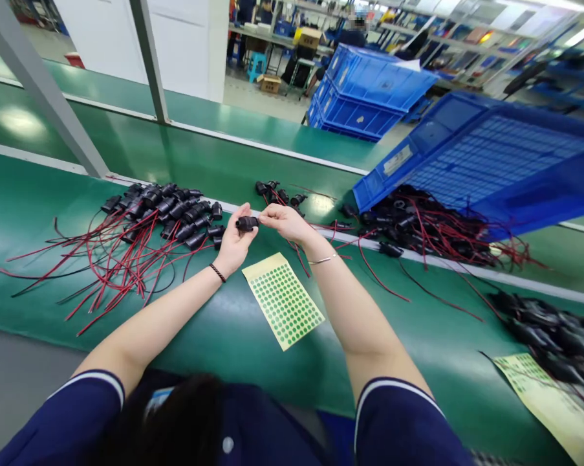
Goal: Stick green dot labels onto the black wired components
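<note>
No legible text; crate label [398, 159] unreadable.

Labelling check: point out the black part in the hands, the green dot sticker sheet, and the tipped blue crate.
black part [246, 223], head view, middle of its body.
green dot sticker sheet [282, 300], head view, sheet centre.
tipped blue crate [495, 162], head view, gridded floor.

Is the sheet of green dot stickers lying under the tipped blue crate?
No, the sticker sheet lies flat on the green belt between the person's forearms, well left of the blue crate.
</note>
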`<action>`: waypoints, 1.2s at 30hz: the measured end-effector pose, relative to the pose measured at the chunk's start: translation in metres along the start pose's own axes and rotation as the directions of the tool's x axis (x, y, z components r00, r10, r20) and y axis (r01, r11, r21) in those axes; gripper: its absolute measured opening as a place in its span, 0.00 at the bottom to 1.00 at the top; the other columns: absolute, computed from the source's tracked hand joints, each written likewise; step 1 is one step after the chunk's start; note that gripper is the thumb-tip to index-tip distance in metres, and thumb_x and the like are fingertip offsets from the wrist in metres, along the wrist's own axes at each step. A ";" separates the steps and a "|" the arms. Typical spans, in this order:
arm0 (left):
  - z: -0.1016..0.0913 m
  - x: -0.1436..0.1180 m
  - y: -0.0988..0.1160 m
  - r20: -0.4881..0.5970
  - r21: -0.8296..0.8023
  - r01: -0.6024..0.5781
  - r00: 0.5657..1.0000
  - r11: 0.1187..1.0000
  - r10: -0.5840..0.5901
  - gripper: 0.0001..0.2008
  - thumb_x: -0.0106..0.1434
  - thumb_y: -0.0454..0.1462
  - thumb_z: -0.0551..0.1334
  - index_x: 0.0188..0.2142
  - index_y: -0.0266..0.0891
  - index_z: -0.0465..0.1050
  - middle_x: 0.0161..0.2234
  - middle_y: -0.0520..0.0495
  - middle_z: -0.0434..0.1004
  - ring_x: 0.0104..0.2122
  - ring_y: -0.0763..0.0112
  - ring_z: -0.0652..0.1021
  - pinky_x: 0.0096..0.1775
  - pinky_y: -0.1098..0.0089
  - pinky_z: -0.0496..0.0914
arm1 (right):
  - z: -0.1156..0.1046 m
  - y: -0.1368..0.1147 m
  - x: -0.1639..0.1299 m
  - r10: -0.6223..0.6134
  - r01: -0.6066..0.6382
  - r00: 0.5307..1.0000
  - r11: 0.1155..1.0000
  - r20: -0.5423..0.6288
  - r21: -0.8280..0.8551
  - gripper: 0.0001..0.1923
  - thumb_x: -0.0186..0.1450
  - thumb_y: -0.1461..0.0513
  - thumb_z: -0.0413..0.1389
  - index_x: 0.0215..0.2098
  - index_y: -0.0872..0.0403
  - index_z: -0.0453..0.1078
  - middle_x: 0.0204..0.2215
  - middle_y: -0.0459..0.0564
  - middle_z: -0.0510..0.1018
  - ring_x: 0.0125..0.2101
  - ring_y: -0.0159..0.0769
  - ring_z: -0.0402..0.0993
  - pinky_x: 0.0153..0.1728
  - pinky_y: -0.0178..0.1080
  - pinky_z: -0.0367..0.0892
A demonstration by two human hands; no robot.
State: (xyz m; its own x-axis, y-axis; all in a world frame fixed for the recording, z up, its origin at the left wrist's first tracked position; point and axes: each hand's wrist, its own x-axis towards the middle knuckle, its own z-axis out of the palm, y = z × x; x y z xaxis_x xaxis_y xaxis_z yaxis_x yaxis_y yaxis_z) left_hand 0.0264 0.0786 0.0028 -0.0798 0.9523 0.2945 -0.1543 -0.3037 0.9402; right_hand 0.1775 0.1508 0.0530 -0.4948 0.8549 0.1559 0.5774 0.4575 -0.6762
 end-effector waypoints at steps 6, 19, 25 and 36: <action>-0.023 -0.004 0.017 -0.131 0.380 -0.302 0.918 0.874 0.374 0.14 0.66 0.46 0.62 0.47 0.43 0.66 0.47 0.44 0.75 0.50 0.65 0.77 0.56 0.59 0.71 | -0.002 -0.016 -0.057 -0.117 0.068 0.970 0.971 -0.211 -0.228 0.09 0.64 0.61 0.60 0.42 0.51 0.78 0.43 0.55 0.79 0.45 0.46 0.74 0.50 0.49 0.68; -0.009 -0.047 0.026 0.601 0.698 -0.526 0.799 0.486 0.002 0.04 0.62 0.31 0.59 0.33 0.40 0.72 0.31 0.46 0.78 0.35 0.63 0.73 0.37 0.65 0.69 | 0.005 0.041 -0.143 0.063 -0.048 0.993 0.987 0.096 -0.156 0.29 0.61 0.62 0.62 0.61 0.51 0.69 0.59 0.59 0.73 0.65 0.52 0.61 0.63 0.59 0.61; -0.021 -0.039 0.028 0.492 0.795 -0.451 0.871 0.406 0.002 0.04 0.61 0.30 0.59 0.33 0.41 0.70 0.33 0.42 0.78 0.40 0.56 0.73 0.39 0.60 0.67 | 0.019 0.033 -0.159 0.128 -0.139 0.989 0.979 -0.078 -0.148 0.23 0.62 0.61 0.63 0.55 0.50 0.73 0.47 0.56 0.79 0.50 0.48 0.73 0.54 0.54 0.69; -0.053 -0.035 0.063 0.391 0.791 -0.267 0.913 0.550 -0.120 0.09 0.54 0.35 0.69 0.31 0.42 0.69 0.38 0.47 0.82 0.40 0.58 0.78 0.43 0.58 0.73 | 0.027 0.009 -0.166 0.315 -0.286 0.943 0.933 -0.111 0.219 0.13 0.55 0.59 0.68 0.39 0.51 0.76 0.31 0.45 0.80 0.25 0.31 0.71 0.30 0.37 0.69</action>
State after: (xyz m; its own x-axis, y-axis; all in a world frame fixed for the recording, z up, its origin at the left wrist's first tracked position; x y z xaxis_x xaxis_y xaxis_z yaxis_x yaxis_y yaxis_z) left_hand -0.0331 0.0243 0.0425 0.3306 0.9170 0.2232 0.7156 -0.3977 0.5742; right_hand 0.2474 0.0062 0.0018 -0.2130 0.9770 0.0138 0.5383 0.1291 -0.8328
